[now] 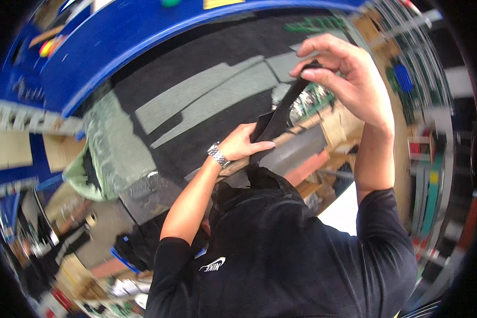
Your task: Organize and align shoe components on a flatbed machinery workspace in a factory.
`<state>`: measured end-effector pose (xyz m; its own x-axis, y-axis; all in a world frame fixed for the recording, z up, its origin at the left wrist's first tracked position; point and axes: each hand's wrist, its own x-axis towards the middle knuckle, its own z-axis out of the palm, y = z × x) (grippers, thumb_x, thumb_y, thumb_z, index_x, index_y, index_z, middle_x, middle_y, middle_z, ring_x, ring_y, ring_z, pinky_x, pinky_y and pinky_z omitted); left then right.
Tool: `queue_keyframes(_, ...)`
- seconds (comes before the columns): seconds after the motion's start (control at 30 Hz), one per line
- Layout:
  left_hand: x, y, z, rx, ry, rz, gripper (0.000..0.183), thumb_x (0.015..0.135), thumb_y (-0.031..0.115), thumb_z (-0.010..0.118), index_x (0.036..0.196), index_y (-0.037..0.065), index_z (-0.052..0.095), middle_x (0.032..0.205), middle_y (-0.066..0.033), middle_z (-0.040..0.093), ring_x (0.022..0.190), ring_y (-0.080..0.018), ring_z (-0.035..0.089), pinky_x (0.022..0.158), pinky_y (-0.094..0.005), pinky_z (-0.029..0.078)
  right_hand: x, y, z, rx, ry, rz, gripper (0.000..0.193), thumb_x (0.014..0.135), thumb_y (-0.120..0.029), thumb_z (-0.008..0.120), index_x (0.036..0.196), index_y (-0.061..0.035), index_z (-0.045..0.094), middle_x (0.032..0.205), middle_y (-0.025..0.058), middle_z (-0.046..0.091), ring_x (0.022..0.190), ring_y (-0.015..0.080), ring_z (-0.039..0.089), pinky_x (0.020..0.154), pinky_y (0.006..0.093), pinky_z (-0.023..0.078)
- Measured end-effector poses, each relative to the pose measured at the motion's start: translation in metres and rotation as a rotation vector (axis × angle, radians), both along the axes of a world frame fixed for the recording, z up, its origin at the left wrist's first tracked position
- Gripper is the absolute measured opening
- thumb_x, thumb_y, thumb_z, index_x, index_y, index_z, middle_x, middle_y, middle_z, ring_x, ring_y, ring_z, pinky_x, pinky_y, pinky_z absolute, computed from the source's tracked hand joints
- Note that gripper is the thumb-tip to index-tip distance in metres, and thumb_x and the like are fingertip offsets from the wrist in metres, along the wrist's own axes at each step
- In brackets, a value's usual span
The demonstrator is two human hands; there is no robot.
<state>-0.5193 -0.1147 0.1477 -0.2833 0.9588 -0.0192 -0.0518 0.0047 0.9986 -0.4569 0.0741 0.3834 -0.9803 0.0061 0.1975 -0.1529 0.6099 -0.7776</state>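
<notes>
A narrow black strip of material (285,107), seemingly fabric, slants between my two hands above the front edge of the bench. The raised upper end is pinched between thumb and fingers of my right hand (344,74). Lower down, my left hand (244,144), with a metal watch at the wrist, grips the strip's other end, thumb on top. Beyond the hands lie flat grey cut pieces (212,98) on a black work surface (143,85). Motion blur hides the strip's finer detail.
A blue curved frame (143,40) borders the far side of the bench. A pale green plastic bag (111,153) lies at the left. Shiny metal parts (308,100) sit beside the strip. Long metal bars and racks (424,63) stand at the right, with a cardboard box (370,29) nearby.
</notes>
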Motion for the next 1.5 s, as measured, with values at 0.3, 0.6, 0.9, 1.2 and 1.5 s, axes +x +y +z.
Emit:
queue_keyframes(0.3,0.081,0.027,-0.020,-0.188,0.091,-0.542,0.030,0.091,0.018,0.072,0.112,-0.004,0.067,0.103,-0.0064,0.073,0.091,-0.0133,0.065,0.084,-0.0310,0.052,0.231,0.060,0.001,-0.182,-0.001,-0.701,0.019,0.094,-0.007,0.065,0.109,0.0025,0.060,0.099,0.0091,0.072,0.098,0.0146,0.069,0.086,0.0260,0.052)
queue_keyframes(0.6,0.157,0.080,-0.103,-0.481,-0.113,-0.934,0.016,0.089,0.004,0.072,0.104,-0.001,0.068,0.095,-0.0006,0.070,0.083,-0.0070,0.062,0.078,-0.0246,0.051,0.557,-0.045,-0.154,-0.605,-0.082,-1.816,0.021,0.094,-0.015,0.066,0.110,-0.0019,0.062,0.098,0.0087,0.074,0.086,0.0083,0.064,0.079,0.0237,0.052)
queue_keyframes(0.9,0.347,0.197,-0.151,-0.752,-0.176,-0.784,0.026,0.090,0.006,0.071,0.114,0.000,0.062,0.098,-0.0043,0.069,0.081,-0.0114,0.066,0.067,-0.0249,0.054,0.767,-0.071,-0.308,-0.888,0.130,-2.269,0.022,0.093,-0.016,0.069,0.110,-0.0026,0.065,0.089,0.0041,0.071,0.073,0.0090,0.065,0.067,0.0217,0.050)
queue_keyframes(1.2,0.516,0.301,-0.230,-0.767,-0.127,-0.667,0.027,0.088,0.012,0.076,0.109,-0.001,0.065,0.094,-0.0039,0.072,0.072,-0.0082,0.064,0.058,-0.0213,0.047,0.935,0.012,-0.428,-0.814,0.073,-2.433,0.025,0.090,-0.020,0.074,0.108,-0.0022,0.072,0.083,0.0002,0.069,0.072,0.0070,0.063,0.064,0.0222,0.047)
queue_keyframes(1.5,0.593,0.425,-0.296,-0.702,-0.076,-0.657,0.031,0.090,0.010,0.073,0.117,0.000,0.061,0.096,-0.0065,0.070,0.085,-0.0164,0.069,0.073,-0.0298,0.058,1.018,0.144,-0.482,-0.564,-0.084,-2.281,0.034,0.094,-0.024,0.070,0.117,0.0002,0.068,0.088,0.0013,0.069,0.079,0.0071,0.065,0.067,0.0209,0.046)
